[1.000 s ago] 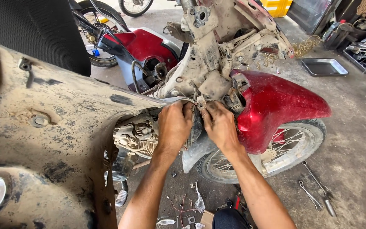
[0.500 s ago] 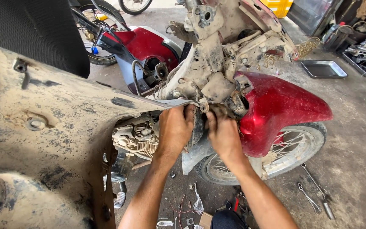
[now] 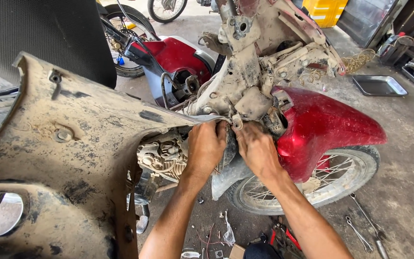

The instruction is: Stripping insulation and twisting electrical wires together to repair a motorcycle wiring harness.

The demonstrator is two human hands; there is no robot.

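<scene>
- Left hand (image 3: 207, 146) and right hand (image 3: 256, 148) sit close together, knuckles up, fingers curled in under the dirt-caked frame neck (image 3: 245, 81) of a stripped motorcycle. What the fingers grip is hidden; cannot tell whether either hand is clamped on a part.
- Between the two hands, just below the frame neck, a dark, narrow piece (image 3: 229, 148) shows; both hands touch it.
- Red front fender (image 3: 322, 129) lies just right of the right hand, over the spoked front wheel (image 3: 307, 187).
- Engine, finned and grimy (image 3: 161, 156), sits just left of the left hand.
- A large mud-coated body panel (image 3: 63, 158) fills the space left of the frame neck; its pointed tip reaches the left hand.
- Behind the frame neck: a second red motorcycle (image 3: 178, 55).
- Well right of the frame neck, on the concrete floor: a metal tray (image 3: 378, 85). Spanners (image 3: 360, 230) lie on the floor below the front wheel.
</scene>
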